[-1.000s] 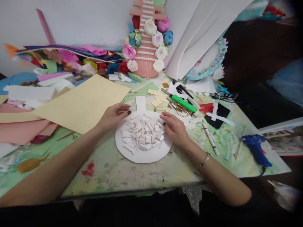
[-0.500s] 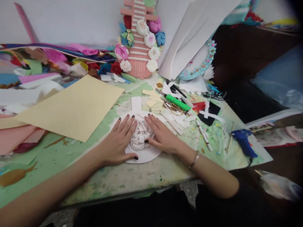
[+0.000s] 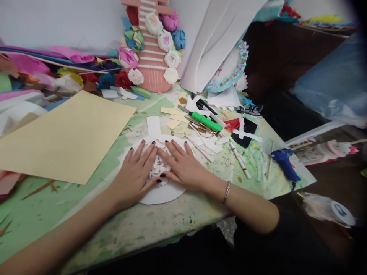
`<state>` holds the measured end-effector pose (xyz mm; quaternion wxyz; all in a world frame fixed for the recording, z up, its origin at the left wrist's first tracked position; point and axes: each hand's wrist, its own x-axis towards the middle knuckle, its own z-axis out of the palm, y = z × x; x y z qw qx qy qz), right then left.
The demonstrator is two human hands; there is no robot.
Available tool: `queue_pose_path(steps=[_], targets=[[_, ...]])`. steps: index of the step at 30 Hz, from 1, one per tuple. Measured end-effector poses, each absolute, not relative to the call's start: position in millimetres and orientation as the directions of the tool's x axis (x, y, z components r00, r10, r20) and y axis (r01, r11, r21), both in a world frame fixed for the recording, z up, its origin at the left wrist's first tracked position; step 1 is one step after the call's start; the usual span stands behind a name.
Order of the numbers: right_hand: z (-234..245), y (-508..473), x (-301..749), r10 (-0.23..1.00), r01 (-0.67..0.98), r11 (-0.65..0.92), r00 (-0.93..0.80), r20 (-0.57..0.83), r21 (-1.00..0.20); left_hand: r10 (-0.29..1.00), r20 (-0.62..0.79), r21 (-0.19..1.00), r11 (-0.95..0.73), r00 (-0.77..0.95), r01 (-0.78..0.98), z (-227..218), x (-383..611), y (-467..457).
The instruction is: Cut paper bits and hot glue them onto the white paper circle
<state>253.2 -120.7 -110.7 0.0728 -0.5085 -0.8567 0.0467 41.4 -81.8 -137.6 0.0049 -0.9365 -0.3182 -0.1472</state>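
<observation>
Resting my left hand and right hand on the scraps, fingers spread, thumbs nearly meeting, I have the disc under them, near on the table, right of the yellow sheet.

One left hand and one right hand make two, with one bracelet. There is one white disc; its white bits are too many and too covered to count. I count one cutter, one pair of scissors, one glue gun, one yellow sheet and one pair of glasses. One pink guitar bears ten flowers: five white, two pink, one blue, one red, one blue-green. One wreath, one blue bag, one clear bag.
</observation>
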Motion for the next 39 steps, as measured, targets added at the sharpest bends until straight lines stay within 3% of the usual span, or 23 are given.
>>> queue_pose_path(steps=[5,8,11,14,18,23,28,34,36,39], targets=[[-105.9,-115.3,263.5,0.861,0.827,0.502,-0.448,0.242,-0.254,0.6,0.266,0.21,-0.8,0.754,0.562,-133.5,35.9,-79.2],[-104.7,-105.2,284.0,0.899,0.872,0.36,-0.23,0.372,-0.331,0.617,0.266,0.346,-0.778,0.741,0.524,-129.3,31.7,-78.3],[-106.4,-94.2,311.7,0.947,0.942,0.088,0.021,0.32,-0.324,0.628,0.278,0.425,-0.759,0.727,0.493,-124.9,28.4,-78.3],[-109.1,-87.3,332.1,0.979,0.951,0.001,0.062,0.194,-0.309,0.6,0.298,0.375,-0.789,0.742,0.487,-121.5,27.5,-79.7],[-109.5,-84.0,337.7,0.987,0.951,-0.013,0.063,0.151,-0.31,0.519,0.368,0.281,-0.853,0.771,0.44,-122.9,28.3,-82.1],[-102.2,-84.1,337.7,0.969,0.936,-0.062,0.139,0.203,-0.347,0.584,0.449,0.42,-0.806,0.677,0.417,-126.9,27.2,-81.7],[-95.9,-84.0,350.2,0.885,0.857,-0.037,0.267,0.382,-0.515,0.655,0.484,0.534,-0.746,0.581,0.397,-119.5,29.1,-80.2],[-92.6,-82.0,360.1,0.763,0.602,0.066,0.483,0.429,-0.796,0.698,0.478,0.6,-0.702,0.532,0.382,-110.2,32.1,-79.0],[-91.7,-81.8,360.9,0.751,0.51,0.143,0.503,0.429,-0.848,0.747,0.467,0.612,-0.659,0.473,0.436,-108.0,29.0,-76.2],[-94.6,-80.5,361.0,0.799,0.475,0.152,0.457,0.391,-0.867,0.874,0.374,0.575,-0.481,0.311,0.662,-107.1,19.7,-65.2]])
